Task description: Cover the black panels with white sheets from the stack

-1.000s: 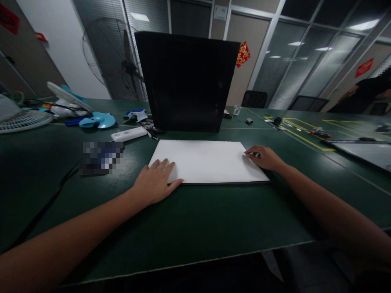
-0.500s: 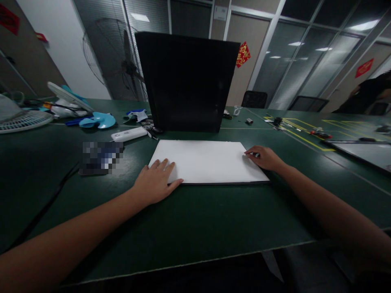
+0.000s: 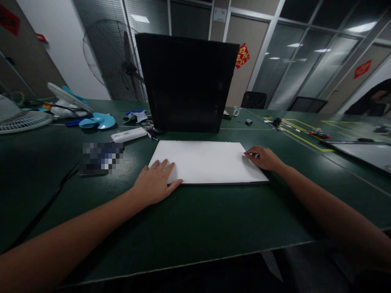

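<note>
A flat white board lies on the dark green table in front of me. My left hand rests palm down on the board's near left corner, fingers stretched out flat. My right hand lies at the board's right edge with its fingers curled; a small light thing shows under the fingertips, too small to name. Behind the board stands a tall black panel, upright.
A white remote-like bar, blue fan blades and fan parts lie at the left. A blurred dark object sits left of the board. Small tools and yellow tape lines lie at the right, beside another flat white panel. A person in black stands far right.
Both my hands and the board have stayed still. The person at the far right has shifted a little further right.
</note>
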A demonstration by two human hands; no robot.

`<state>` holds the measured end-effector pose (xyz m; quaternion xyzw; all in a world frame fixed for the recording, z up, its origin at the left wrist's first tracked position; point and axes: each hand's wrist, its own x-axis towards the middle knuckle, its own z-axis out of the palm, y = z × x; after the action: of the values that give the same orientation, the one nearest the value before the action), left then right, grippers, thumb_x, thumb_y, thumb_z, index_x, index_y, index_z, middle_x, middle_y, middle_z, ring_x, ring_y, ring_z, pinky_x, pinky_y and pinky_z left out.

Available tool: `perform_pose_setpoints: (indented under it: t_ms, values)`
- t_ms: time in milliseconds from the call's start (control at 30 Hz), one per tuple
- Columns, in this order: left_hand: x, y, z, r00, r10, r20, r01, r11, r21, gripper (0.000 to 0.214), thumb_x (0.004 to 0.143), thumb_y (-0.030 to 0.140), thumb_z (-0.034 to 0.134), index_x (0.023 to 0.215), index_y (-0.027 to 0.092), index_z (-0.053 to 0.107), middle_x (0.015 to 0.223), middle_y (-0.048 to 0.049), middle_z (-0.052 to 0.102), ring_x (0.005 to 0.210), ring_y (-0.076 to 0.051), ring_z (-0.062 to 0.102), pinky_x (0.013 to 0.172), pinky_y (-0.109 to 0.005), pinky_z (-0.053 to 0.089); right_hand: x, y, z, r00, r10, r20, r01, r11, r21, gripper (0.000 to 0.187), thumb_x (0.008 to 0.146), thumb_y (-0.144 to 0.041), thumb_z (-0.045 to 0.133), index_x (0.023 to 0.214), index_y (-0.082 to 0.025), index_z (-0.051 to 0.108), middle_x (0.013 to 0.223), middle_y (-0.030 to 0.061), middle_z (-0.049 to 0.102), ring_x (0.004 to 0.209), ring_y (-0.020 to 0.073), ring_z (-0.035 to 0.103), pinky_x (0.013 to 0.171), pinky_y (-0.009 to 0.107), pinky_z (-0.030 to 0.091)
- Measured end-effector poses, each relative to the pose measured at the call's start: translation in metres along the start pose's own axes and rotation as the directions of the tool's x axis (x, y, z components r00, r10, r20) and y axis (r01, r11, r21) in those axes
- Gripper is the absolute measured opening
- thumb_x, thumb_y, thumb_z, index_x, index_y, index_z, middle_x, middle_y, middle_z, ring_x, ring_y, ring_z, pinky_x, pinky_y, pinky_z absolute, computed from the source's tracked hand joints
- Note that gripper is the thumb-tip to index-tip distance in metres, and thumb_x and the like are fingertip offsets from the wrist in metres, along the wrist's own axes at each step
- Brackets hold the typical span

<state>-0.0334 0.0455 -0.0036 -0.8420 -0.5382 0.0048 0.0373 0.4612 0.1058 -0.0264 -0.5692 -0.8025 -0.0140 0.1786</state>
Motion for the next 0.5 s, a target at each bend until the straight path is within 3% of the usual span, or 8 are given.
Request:
perform_pose_setpoints:
  t_ms: [500]
  values:
    - [-0.0001, -0.0011, 0.0017, 1.0, 0.004, -0.017, -0.005, 1.0, -0.009, 0.083, 0.099, 0.075, 0.028, 0.159, 0.019, 0.041, 0.165, -0.0178, 0.04, 0.15, -0.041, 0.039, 0.115, -0.062, 0.04, -0.0004, -0.0031, -0.0015, 1.0, -0.007, 0.003, 0.007, 1.0, -0.004, 0.031, 0.098, -0.04, 0.056, 0.112, -0.024, 0.078, 0.112, 0.0095, 0.075, 0.08, 0.0208, 0.07, 0.077, 0.038, 0.056]
